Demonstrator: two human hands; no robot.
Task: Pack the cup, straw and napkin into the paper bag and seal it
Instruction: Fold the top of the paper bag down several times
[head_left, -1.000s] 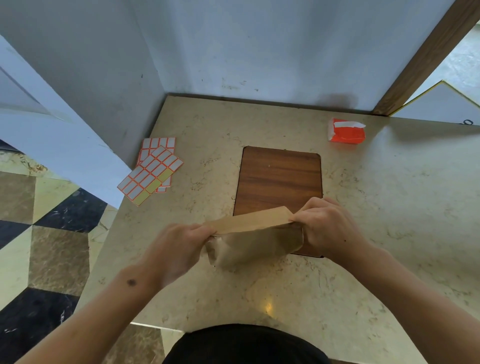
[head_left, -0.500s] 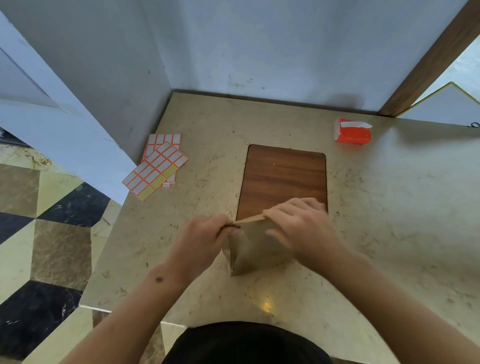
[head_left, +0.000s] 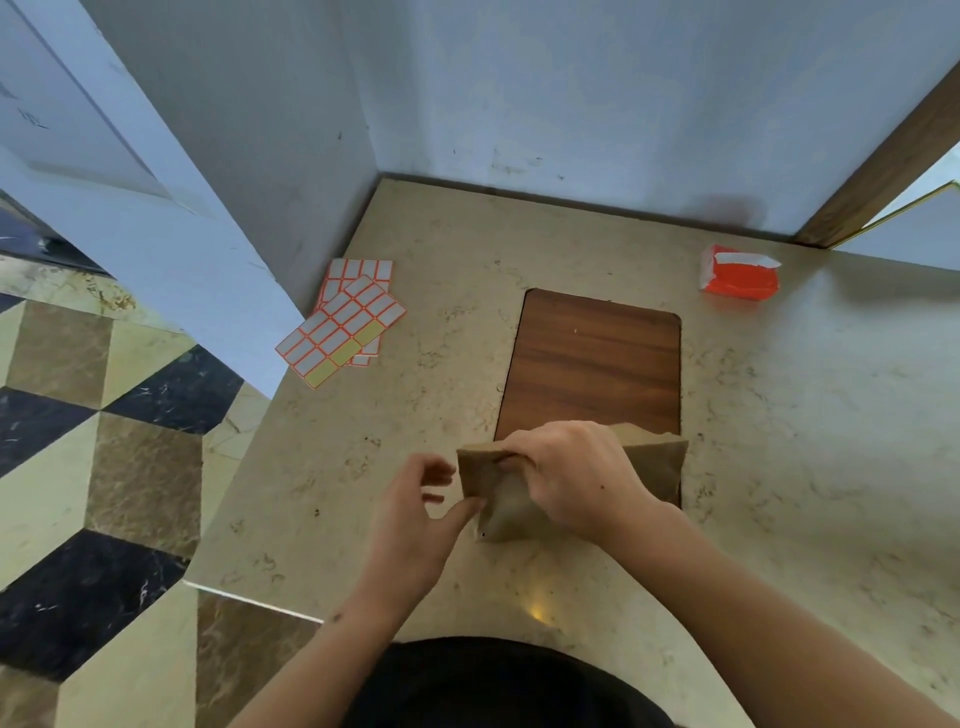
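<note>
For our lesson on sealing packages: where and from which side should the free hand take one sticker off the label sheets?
Probably at a corner of a white label on the top sheet of the label sheets, from above. The sheets lie flat on the counter, so only a peeling fingertip grip works. The left hand is open and nearest; the right hand holds the paper bag.

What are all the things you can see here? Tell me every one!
paper bag: one, brown, top folded over, near edge of the wooden board
wooden board: one, dark brown, middle of the counter
sticker sheets: a small overlapping pile, orange-edged white labels, some yellow, left of the board
packet: one, orange and white, far right by the wall
counter: one, beige marble
right hand: one, gripping the bag's folded top
left hand: one, fingers open, thumb touching the bag's left edge
</note>
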